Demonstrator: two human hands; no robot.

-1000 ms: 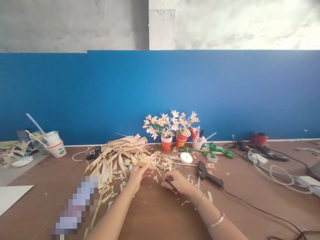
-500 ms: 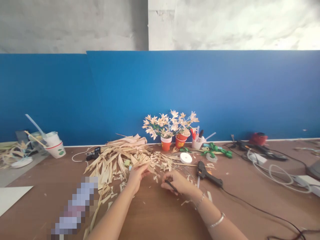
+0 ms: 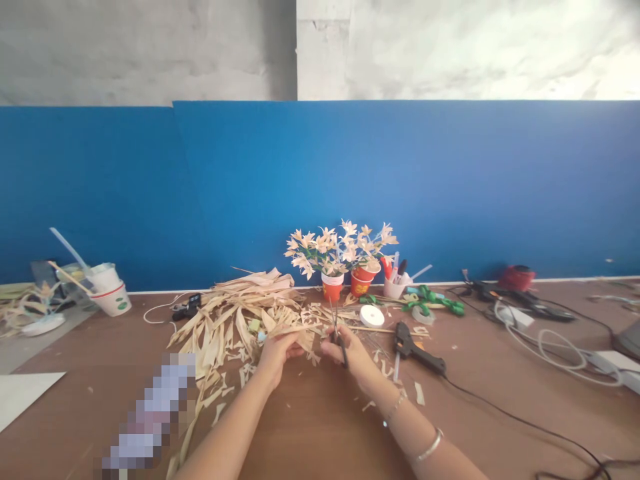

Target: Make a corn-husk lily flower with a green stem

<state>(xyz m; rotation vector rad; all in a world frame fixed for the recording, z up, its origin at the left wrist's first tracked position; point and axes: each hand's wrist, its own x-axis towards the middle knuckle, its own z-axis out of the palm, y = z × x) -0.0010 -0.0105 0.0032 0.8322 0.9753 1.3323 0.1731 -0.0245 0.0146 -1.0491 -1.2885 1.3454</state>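
Observation:
Black-handled scissors (image 3: 338, 339) are in my right hand (image 3: 352, 353), their blades pointing up and away over the table. My left hand (image 3: 278, 357), a little to the left, pinches a pale dried husk strip (image 3: 300, 329) that reaches toward the scissors. A large heap of dried husks (image 3: 235, 313) lies behind and to the left of my left hand. Small cut scraps (image 3: 385, 363) are scattered around both hands.
Pale flowers (image 3: 345, 247) stand in red cups (image 3: 332, 288) at the back. Right of my hands are a white roll (image 3: 371, 315), a black glue gun (image 3: 417, 350) with its cord, green ribbon (image 3: 430, 300) and white cables (image 3: 545, 343). A white cup (image 3: 113, 298) stands left.
My right hand has turned the scissors so that their blades now point upward and show clearly. The husk strip in my left hand now shows extending to the right.

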